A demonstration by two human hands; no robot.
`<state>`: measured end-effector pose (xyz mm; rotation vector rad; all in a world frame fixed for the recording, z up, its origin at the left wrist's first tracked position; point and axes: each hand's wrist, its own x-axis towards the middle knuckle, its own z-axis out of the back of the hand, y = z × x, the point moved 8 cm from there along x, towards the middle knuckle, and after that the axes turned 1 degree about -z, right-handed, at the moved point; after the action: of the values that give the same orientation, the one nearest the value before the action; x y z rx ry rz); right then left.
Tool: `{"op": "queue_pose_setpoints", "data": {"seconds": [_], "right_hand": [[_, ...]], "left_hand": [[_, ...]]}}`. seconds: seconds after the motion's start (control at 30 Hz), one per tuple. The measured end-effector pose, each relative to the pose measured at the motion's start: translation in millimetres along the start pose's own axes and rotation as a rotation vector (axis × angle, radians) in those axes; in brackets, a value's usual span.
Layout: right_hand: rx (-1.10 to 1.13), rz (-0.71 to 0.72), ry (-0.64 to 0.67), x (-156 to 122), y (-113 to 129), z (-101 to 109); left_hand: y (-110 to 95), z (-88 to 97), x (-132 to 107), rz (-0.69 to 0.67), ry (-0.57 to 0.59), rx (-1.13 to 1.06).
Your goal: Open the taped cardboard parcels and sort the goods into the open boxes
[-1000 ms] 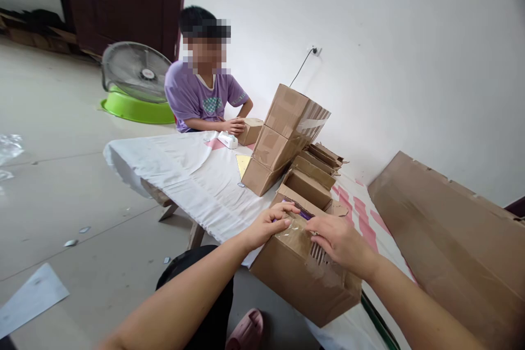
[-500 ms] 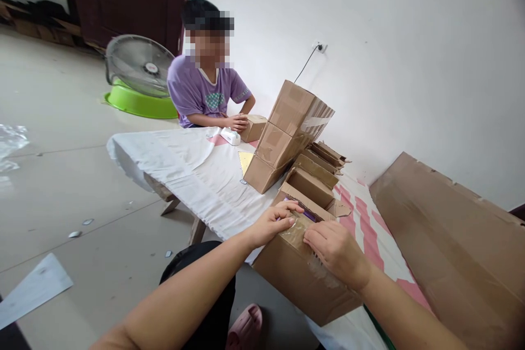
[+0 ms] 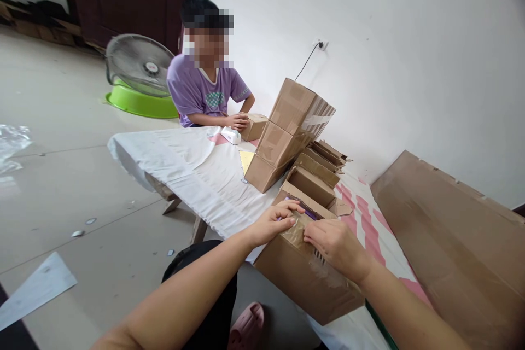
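Note:
A brown cardboard box (image 3: pixel 307 279) sits at the near edge of the table, tilted in my view, with shiny packing tape (image 3: pixel 296 234) over its top edge. My left hand (image 3: pixel 274 224) lies on that edge, fingers outstretched, thumb on the tape. Close by on the same edge, my right hand (image 3: pixel 338 243) has its fingers curled in a pinch at the tape; its fingertips are partly hidden. Something purple (image 3: pixel 310 212) shows in the gap beyond the hands. Directly behind stands an open cardboard box (image 3: pixel 314 188) with its flaps up.
Taped boxes (image 3: pixel 283 136) are stacked farther along the cloth-covered table (image 3: pixel 176 169). Across it, a person in purple (image 3: pixel 211 87) has hands on a small box (image 3: pixel 255 127) near a white object (image 3: pixel 231 135). A large cardboard sheet (image 3: pixel 451 240) leans at right. A fan (image 3: pixel 139 65) stands behind.
My right hand has tilted slightly, uncovering dark printed marks on the box side. My left hand stays in place. The whole view has shifted very slightly.

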<state>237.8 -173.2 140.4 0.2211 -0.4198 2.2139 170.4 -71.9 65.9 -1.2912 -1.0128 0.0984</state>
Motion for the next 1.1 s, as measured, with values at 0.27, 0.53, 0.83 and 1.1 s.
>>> {"op": "queue_pose_setpoints", "data": {"seconds": [0.27,0.53,0.83,1.1], "right_hand": [[0.059,-0.004,0.103,-0.4,-6.0,-1.9],[0.069,-0.002,0.079,-4.0,-3.4,-0.4],[0.039,0.010,0.042,-2.9,-0.7,-6.4],[0.124,-0.053,0.070,-7.7,-8.4,-1.9]], "left_hand": [[-0.9,-0.3,-1.3,-0.011,0.027,0.020],[0.3,-1.1,0.3,-0.020,0.026,0.023],[2.7,-0.6,0.3,-0.021,0.046,0.043],[2.9,-1.0,-0.1,-0.018,0.069,0.055]]}}
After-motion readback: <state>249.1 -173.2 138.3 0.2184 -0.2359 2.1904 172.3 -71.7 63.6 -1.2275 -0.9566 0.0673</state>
